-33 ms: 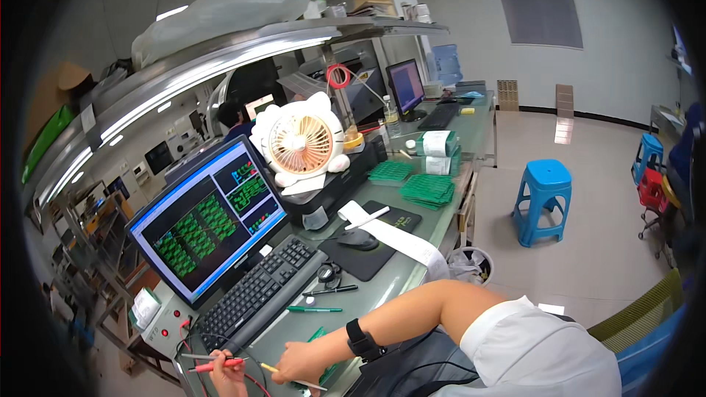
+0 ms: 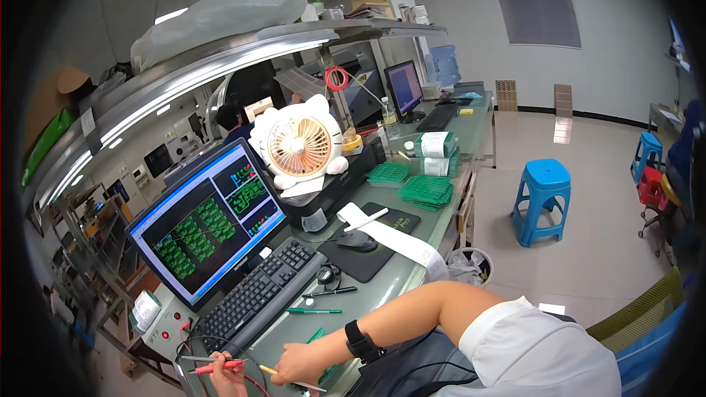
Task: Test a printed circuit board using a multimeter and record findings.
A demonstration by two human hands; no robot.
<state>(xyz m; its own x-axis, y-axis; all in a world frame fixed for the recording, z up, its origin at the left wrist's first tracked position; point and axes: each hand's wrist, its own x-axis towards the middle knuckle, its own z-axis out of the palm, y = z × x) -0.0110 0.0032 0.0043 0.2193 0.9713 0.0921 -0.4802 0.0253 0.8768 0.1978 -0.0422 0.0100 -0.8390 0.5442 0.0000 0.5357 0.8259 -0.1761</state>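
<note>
My left hand (image 2: 226, 376), at the lower edge, is closed around a red test probe (image 2: 215, 367). A thin grey tool (image 2: 197, 358) lies along the same fingers; its kind is unclear. Just to the right, my right hand (image 2: 298, 362) is closed on a slim stick with a yellow end (image 2: 268, 369), and its pale other end shows below the fist. Beneath this hand a green circuit board (image 2: 318, 335) is partly hidden. A black band (image 2: 362, 341) circles my right wrist. A green pen (image 2: 314, 312) lies on the bench beyond.
A keyboard (image 2: 261, 290) and a monitor (image 2: 209, 220) stand ahead. Further right are a mouse (image 2: 357, 240), a paper strip (image 2: 401, 241), a fan (image 2: 300, 145) and stacked green boards (image 2: 426, 192). A control box (image 2: 165, 329) sits at left. A blue stool (image 2: 543, 202) is on the floor.
</note>
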